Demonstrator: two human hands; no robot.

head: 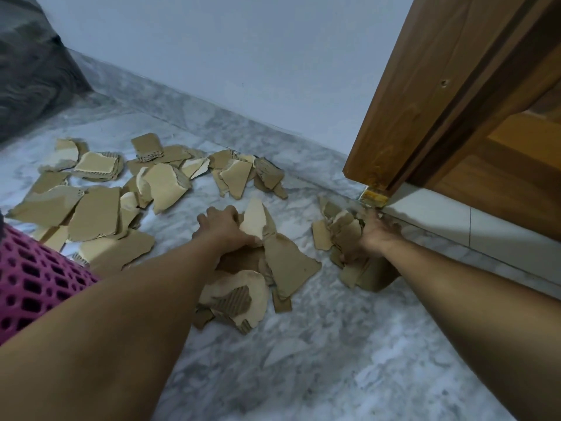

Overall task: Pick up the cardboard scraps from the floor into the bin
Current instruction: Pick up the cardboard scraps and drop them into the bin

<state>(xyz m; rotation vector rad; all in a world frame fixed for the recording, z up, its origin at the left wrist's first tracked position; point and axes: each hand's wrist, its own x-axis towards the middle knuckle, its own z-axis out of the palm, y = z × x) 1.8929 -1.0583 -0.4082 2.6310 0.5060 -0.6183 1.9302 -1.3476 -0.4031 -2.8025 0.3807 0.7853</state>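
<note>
Both hands grasp cardboard scraps [285, 262]; pink bin [33, 281] left; door [455, 117] right.

A clump of cardboard scraps [343, 235] is gripped by the right hand [375, 235] near the door frame [425, 123]. Another bunch [258, 238] is held under the left hand [224, 226]. Beyond both grips, loose scraps [97, 214] are spread over the marble floor [318, 360]; a pink bin [33, 284] is seen left of the left grip.

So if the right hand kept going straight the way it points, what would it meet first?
Probably the pale door sill under the wooden door frame; the right hand, gripping cardboard scraps, already looks very close, though depth is unclear.
</note>
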